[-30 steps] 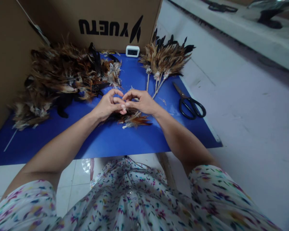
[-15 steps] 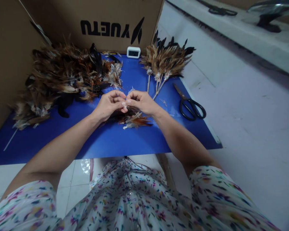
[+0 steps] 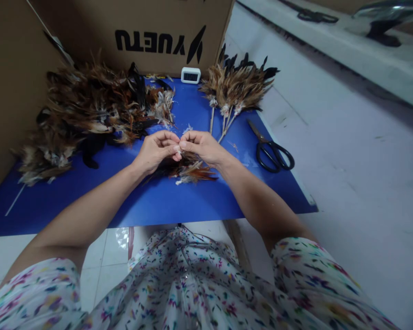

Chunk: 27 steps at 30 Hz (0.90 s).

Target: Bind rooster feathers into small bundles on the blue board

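My left hand (image 3: 156, 150) and my right hand (image 3: 203, 146) meet fingertip to fingertip over the blue sheet (image 3: 151, 197). Both are closed in a pinch on a small bunch of brown feathers (image 3: 189, 170) whose white downy ends show between the fingers. The feather tips fan out toward me, under my hands. To the left lies a big heap of loose brown and black feathers (image 3: 86, 110). Behind my right hand lie finished feather bundles on thin sticks (image 3: 236, 85).
Black scissors (image 3: 271, 151) lie on the sheet's right part. A small white timer (image 3: 190, 74) stands against a brown cardboard box (image 3: 151, 32) at the back. Cardboard also walls the left side. White tiled floor spreads to the right.
My fingers have drawn closer together, from a loose arch to a tight pinch on the feather ends. The hands have barely shifted on the sheet.
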### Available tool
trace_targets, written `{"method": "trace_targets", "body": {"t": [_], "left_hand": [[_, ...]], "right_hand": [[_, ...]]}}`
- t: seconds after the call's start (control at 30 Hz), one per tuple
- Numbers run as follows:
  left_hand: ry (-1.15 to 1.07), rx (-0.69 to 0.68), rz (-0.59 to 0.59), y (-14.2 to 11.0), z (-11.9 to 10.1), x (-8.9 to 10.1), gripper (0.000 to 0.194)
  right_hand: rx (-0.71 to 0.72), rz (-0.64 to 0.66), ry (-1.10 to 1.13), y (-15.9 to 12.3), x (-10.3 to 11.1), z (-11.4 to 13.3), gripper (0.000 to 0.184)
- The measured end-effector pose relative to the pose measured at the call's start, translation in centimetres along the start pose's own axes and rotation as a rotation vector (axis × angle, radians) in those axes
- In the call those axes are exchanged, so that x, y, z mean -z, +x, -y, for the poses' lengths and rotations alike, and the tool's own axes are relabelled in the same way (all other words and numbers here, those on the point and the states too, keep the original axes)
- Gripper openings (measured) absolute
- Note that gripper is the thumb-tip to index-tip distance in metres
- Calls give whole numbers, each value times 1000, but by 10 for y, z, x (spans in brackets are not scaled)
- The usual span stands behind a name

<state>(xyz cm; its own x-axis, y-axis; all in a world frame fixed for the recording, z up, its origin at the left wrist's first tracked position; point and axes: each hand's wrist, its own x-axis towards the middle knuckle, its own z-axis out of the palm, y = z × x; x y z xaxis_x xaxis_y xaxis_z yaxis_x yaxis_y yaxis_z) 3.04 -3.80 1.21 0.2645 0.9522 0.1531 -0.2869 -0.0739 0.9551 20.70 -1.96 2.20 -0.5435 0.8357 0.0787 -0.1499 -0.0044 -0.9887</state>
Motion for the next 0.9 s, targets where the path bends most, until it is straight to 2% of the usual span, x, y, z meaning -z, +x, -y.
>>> {"method": "trace_targets", "body": {"t": [0.2, 0.47, 0.7, 0.9], "left_hand": [[31, 14, -20, 0, 1, 0, 47], [67, 26, -43, -1, -5, -5, 48], [96, 73, -151, 0, -5, -5, 48], [19, 118, -177, -1, -7, -5, 43]], "right_hand": [[8, 5, 5, -1, -4, 5, 49], [80, -35, -146, -1, 3, 6, 48], [352, -113, -537, 1, 10, 3, 41], [607, -135, -848, 0, 11, 0, 31]]}}
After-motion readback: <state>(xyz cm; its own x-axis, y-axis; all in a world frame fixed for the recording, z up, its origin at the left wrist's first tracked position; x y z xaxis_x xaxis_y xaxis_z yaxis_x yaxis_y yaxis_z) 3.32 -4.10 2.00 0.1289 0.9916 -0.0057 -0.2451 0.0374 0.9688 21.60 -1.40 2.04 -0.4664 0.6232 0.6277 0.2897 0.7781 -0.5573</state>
